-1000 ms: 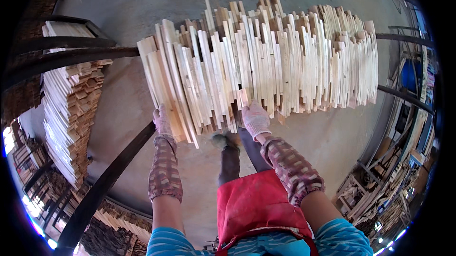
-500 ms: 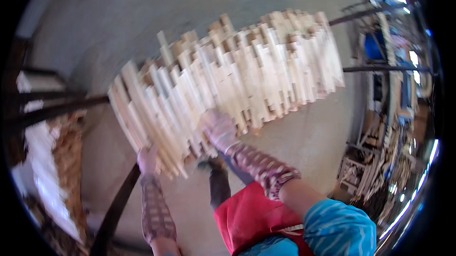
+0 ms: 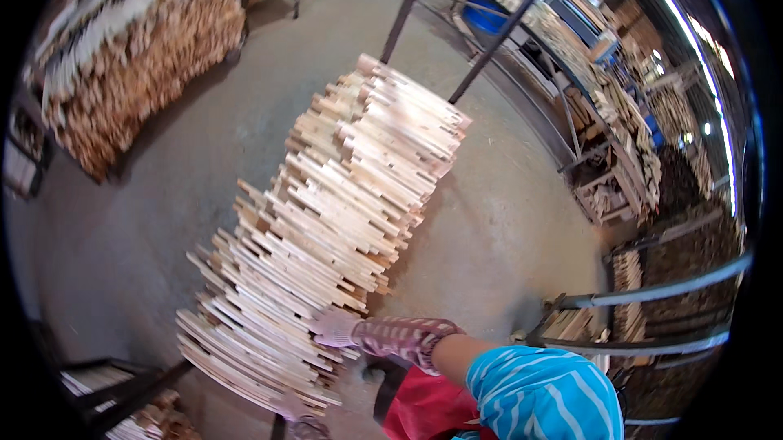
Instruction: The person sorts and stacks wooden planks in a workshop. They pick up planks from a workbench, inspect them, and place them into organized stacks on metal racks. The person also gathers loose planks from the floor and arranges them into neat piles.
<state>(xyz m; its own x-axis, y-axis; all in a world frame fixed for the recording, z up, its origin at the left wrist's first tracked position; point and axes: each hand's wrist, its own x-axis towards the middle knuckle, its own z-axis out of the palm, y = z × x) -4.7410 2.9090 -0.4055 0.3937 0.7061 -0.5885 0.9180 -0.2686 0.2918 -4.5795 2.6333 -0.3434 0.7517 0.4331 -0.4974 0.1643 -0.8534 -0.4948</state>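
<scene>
A long stack of pale wooden strips (image 3: 326, 212) with uneven ends runs from the lower left up to the upper middle, raised above the floor on dark bars. My right hand (image 3: 334, 328), in a light pinkish glove, rests on the strips' right-hand ends near the close end of the stack, fingers stretched over the wood. Low in the picture, my left hand (image 3: 291, 406), also gloved, touches the right-hand ends of the nearest strips. Its fingers are blurred and partly out of sight, so its grip is unclear.
Another high wood stack (image 3: 147, 57) stands at the far left. To the right is a long workbench (image 3: 563, 57) loaded with wood, with a blue tub (image 3: 485, 14) by it. Metal rails (image 3: 644, 297) jut in at the lower right. A dark-framed rack (image 3: 122, 395) sits lower left.
My view has turned, so the stack now slants toward the upper right and more of the workshop shows. Both hands stay by the strips' near-side ends; my left hand now sits at the lower edge.
</scene>
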